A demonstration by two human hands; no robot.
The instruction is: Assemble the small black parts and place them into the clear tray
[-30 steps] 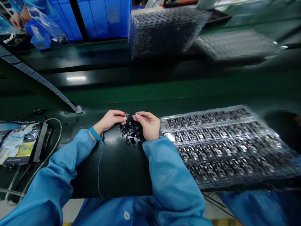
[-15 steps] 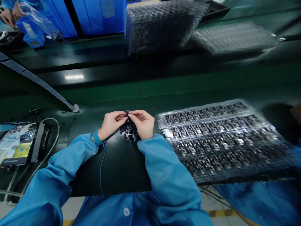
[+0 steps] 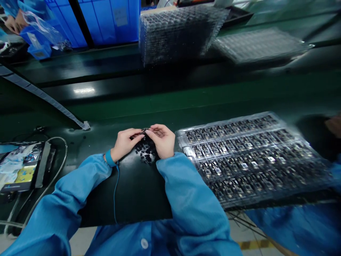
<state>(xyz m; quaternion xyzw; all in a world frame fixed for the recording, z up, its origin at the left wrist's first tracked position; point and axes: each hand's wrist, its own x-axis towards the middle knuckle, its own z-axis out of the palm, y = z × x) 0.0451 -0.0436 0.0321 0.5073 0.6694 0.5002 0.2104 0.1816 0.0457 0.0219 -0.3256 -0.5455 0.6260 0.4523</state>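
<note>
My left hand (image 3: 124, 143) and my right hand (image 3: 163, 139) meet above the dark bench top (image 3: 133, 199), fingertips close together. Between them they pinch a small dark electronic part (image 3: 144, 131), mostly covered by the fingers; its exact kind does not show. Just below the fingertips lies a loose pile of small black pieces (image 3: 147, 151). A blue wrist strap (image 3: 109, 158) with a thin cord circles my left wrist. To the right of my right hand rests a clear plastic tray (image 3: 186, 142) holding rows of small circuit boards (image 3: 222, 145).
Stacked clear trays (image 3: 176, 39) and another clear tray (image 3: 261, 44) sit on the raised shelf, beside blue bins (image 3: 114, 21). At left are a printed package (image 3: 21, 165) and a grey cable (image 3: 65, 153). A co-worker's hands (image 3: 16, 23) show top left; another person's blue sleeve is at right.
The view has shifted slightly. My hands stay together, and the left fingers have closed a little further over the small part.
</note>
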